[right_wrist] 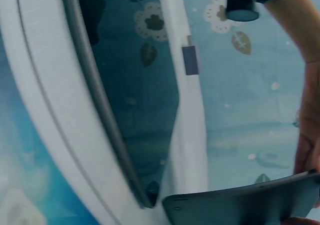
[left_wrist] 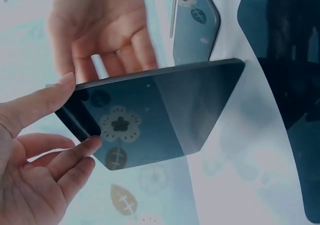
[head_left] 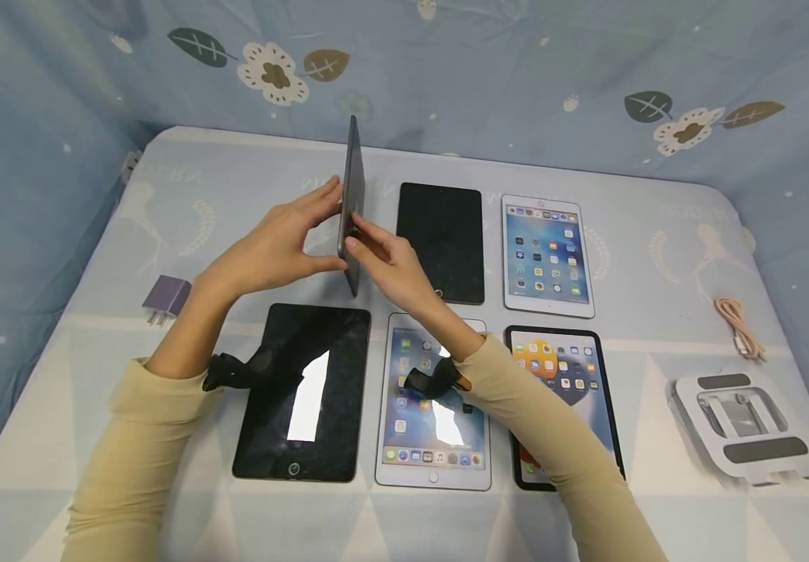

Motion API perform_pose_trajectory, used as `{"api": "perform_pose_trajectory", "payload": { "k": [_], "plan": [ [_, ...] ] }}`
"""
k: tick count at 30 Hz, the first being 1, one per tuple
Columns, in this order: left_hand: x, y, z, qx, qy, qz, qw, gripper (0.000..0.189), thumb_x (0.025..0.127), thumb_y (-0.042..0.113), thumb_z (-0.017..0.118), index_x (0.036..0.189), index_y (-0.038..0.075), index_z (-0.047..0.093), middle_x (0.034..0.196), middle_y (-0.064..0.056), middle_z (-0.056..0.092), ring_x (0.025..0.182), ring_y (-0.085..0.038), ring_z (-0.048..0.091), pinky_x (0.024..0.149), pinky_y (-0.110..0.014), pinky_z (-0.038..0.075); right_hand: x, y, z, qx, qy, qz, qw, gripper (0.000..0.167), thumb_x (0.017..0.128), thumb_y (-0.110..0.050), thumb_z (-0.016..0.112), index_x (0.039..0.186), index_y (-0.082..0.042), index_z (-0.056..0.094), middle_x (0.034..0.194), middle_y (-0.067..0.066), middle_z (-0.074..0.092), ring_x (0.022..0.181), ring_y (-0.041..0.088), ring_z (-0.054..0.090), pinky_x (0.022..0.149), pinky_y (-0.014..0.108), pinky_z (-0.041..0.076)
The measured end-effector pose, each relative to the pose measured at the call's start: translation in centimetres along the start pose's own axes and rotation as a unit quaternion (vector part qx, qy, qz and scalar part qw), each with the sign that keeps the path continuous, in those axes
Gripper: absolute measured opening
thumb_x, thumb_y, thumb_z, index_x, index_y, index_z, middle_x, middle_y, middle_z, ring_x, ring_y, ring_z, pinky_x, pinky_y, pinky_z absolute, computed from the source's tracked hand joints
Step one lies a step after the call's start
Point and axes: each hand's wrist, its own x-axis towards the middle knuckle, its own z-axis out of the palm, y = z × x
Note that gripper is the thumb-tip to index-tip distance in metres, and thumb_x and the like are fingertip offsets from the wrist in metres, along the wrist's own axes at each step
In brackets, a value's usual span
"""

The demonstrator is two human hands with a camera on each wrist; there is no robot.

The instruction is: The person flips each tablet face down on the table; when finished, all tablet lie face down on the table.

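A dark tablet stands on edge in the air between both hands, its thin side toward the head camera. My left hand pinches its end, thumb along the rim and fingertips on the glossy screen in the left wrist view. From the other side, my right hand holds the tablet with thumb and fingers at its back; some fingers are hidden behind it. In the right wrist view, the back of the tablet shows a small camera lens near one corner.
Around lie several tablets: black ones, lit white ones and a lit black-rimmed one. A purple plug adapter is at left; a coiled cable and folded stand are at right.
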Motion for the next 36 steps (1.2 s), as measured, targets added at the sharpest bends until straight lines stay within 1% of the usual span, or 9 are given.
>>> {"api": "perform_pose_trajectory", "payload": {
  "k": [4,7,10,15,18,21,24,29,36],
  "plan": [
    [-0.4,0.0,-0.5,0.011,-0.004,-0.014,0.9998,0.086,0.083,0.012,0.075,0.150,-0.002,0.023,0.159,-0.018,0.018,0.142,-0.037,0.031,0.111,-0.054,0.031,0.4,0.8,0.3,-0.026,-0.020,0.014,0.9994,0.052,0.100,-0.019,0.050,0.148,-0.006,0.034,0.154,0.011,0.036,0.139,0.024,0.040,0.112,0.037,0.036],
    [-0.8,-0.2,-0.8,0.019,-0.006,-0.031,0.9993,0.086,0.082,0.012,0.075,0.149,-0.003,0.025,0.159,-0.017,0.018,0.144,-0.036,0.025,0.113,-0.054,0.028,0.8,1.3,0.5,-0.055,-0.038,0.029,0.9974,0.056,0.099,-0.022,0.053,0.149,-0.007,0.033,0.155,0.010,0.034,0.141,0.023,0.037,0.113,0.041,0.034],
    [-1.2,-0.4,-1.1,0.024,-0.007,-0.048,0.9985,0.086,0.081,0.012,0.076,0.149,-0.003,0.025,0.160,-0.017,0.017,0.145,-0.037,0.022,0.113,-0.055,0.028,1.1,1.7,0.7,-0.090,-0.054,0.049,0.9933,0.061,0.098,-0.027,0.055,0.151,-0.010,0.030,0.157,0.010,0.029,0.144,0.023,0.031,0.114,0.042,0.032],
    [-1.9,-1.1,-1.4,0.032,-0.005,-0.070,0.9970,0.088,0.079,0.012,0.076,0.149,-0.004,0.025,0.160,-0.017,0.017,0.144,-0.039,0.024,0.111,-0.058,0.029,1.5,2.4,1.1,-0.131,-0.073,0.084,0.9851,0.071,0.095,-0.036,0.058,0.153,-0.014,0.024,0.160,0.013,0.016,0.148,0.026,0.020,0.118,0.044,0.025],
    [-2.2,-1.7,-1.3,0.037,-0.004,-0.087,0.9955,0.089,0.078,0.012,0.077,0.148,-0.005,0.025,0.159,-0.019,0.016,0.143,-0.042,0.024,0.110,-0.059,0.029,1.6,2.6,1.4,-0.163,-0.084,0.090,0.9789,0.074,0.094,-0.038,0.058,0.154,-0.014,0.021,0.161,0.016,0.010,0.148,0.030,0.016,0.118,0.046,0.023],
    [-2.3,-2.4,-1.0,0.041,-0.006,-0.104,0.9938,0.090,0.078,0.011,0.078,0.148,-0.007,0.025,0.158,-0.023,0.016,0.142,-0.044,0.023,0.110,-0.060,0.029,1.6,2.6,1.7,-0.197,-0.094,0.087,0.9720,0.074,0.095,-0.036,0.058,0.154,-0.012,0.020,0.161,0.019,0.006,0.148,0.033,0.015,0.118,0.045,0.023],
    [-2.4,-3.2,-0.7,0.043,-0.006,-0.115,0.9923,0.090,0.077,0.010,0.078,0.147,-0.008,0.025,0.157,-0.025,0.017,0.142,-0.046,0.023,0.110,-0.059,0.029,1.6,2.6,1.9,-0.215,-0.097,0.088,0.9677,0.072,0.096,-0.032,0.058,0.153,-0.008,0.020,0.160,0.022,0.003,0.147,0.035,0.015,0.118,0.044,0.023],
    [-2.4,-5.0,0.1,0.035,-0.012,-0.129,0.9910,0.092,0.075,0.008,0.079,0.145,-0.013,0.024,0.156,-0.028,0.017,0.141,-0.047,0.022,0.111,-0.058,0.028,1.5,2.5,2.1,-0.235,-0.098,0.095,0.9624,0.068,0.096,-0.027,0.057,0.150,-0.003,0.025,0.159,0.024,0.002,0.148,0.037,0.011,0.119,0.044,0.021],
    [-2.1,-7.5,1.8,0.025,-0.038,-0.158,0.9863,0.092,0.075,0.008,0.078,0.144,-0.016,0.022,0.155,-0.031,0.017,0.141,-0.048,0.020,0.113,-0.057,0.024,1.5,2.6,2.2,-0.249,-0.111,0.094,0.9577,0.065,0.094,-0.024,0.058,0.147,0.004,0.030,0.158,0.027,-0.001,0.148,0.037,0.000,0.120,0.046,0.014]
  ]
}}
